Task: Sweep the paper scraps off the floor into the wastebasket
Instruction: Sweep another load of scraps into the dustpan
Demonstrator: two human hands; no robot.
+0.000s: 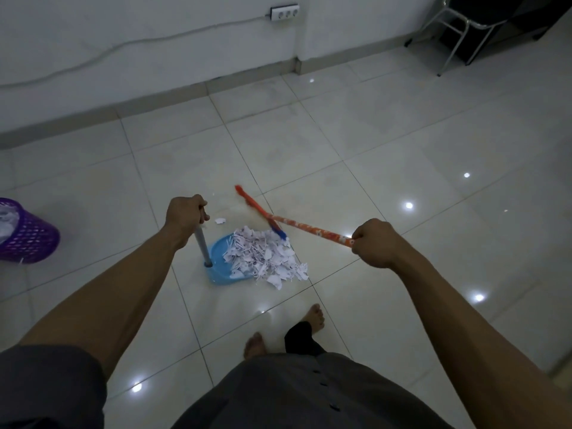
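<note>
Your left hand [185, 216] is closed in a fist around the top of the grey handle [202, 246] of the blue dustpan [218, 261], which sits on the tiled floor [387, 134] in front of you. Your right hand [374, 243] grips the near end of the broom [309, 227], fingers curled tightly round its orange patterned stick. The stick slants down and away to the left. The broom head [260, 213] is blurred, and its blue end meets the far edge of the paper scraps [266, 258].

The scraps lie in one white heap. Part of it rests in the dustpan, and the rest spreads onto the floor just to the right of the pan. One stray scrap [220, 220] lies apart on the tile, close to your left hand.

The purple wastebasket [31, 243] stands at the left edge of your view, well apart from the dustpan, with white paper showing inside it.

Your bare feet [314, 315] stand on the tiles near the heap. Along the far wall a power strip [284, 12] hangs with a cable [123, 46] trailing left. A metal-legged chair [458, 26] stands in the far right corner.
</note>
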